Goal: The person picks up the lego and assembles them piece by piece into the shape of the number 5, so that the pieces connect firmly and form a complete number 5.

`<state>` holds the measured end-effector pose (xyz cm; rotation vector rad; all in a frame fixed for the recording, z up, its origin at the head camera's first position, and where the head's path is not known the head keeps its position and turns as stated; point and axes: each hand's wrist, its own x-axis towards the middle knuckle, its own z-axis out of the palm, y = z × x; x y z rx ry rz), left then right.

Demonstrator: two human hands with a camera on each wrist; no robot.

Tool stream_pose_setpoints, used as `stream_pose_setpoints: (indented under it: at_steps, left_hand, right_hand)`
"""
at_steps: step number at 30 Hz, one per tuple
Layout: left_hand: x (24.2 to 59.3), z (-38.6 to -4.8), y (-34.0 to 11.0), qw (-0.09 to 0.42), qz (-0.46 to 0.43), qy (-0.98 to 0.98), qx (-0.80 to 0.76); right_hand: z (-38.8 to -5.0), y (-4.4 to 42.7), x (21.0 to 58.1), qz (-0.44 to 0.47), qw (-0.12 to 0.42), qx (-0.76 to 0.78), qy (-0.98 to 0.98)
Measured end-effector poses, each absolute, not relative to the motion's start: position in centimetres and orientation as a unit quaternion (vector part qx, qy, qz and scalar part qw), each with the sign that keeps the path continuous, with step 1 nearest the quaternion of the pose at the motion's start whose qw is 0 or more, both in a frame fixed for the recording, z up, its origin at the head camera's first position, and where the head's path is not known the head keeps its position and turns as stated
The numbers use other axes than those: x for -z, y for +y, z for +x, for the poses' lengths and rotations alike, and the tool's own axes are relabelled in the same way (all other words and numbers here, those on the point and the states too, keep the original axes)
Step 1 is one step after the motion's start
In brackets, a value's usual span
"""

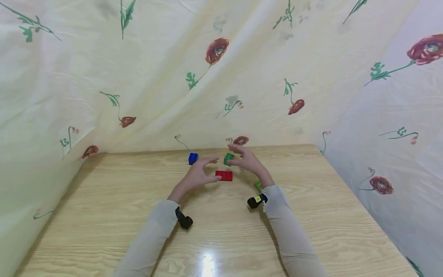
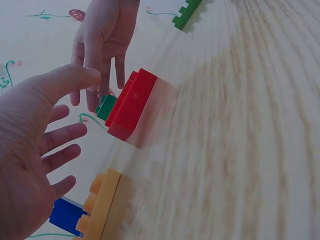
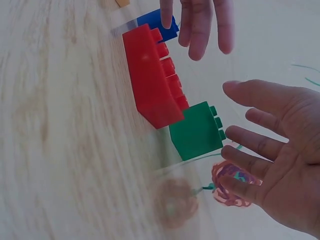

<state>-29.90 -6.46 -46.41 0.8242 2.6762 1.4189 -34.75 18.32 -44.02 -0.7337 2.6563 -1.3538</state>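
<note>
The red brick (image 1: 225,176) lies on the table (image 1: 121,200) between the left hand (image 1: 199,174) and the right hand (image 1: 250,161); both are released, fingers apart. The green brick (image 1: 228,158) sits just beyond it, the blue brick (image 1: 192,159) far left, the lime brick (image 1: 258,186) near right.

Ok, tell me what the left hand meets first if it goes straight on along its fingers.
The left hand would probably meet the dark green studded plastic block first, which lies ahead in the head view. Depth is unclear, so it could pass above or touch the right hand instead.
</note>
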Motion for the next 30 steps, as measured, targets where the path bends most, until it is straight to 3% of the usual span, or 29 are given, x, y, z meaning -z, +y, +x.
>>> stream_pose_setpoints:
  at_steps: [30]
  left_hand:
    - [47.1,-29.5,-5.9,0.002,0.241,0.9,-0.364]
  right_hand:
    - [-35.1,18.1,44.7,-0.258,0.076,0.41,0.872]
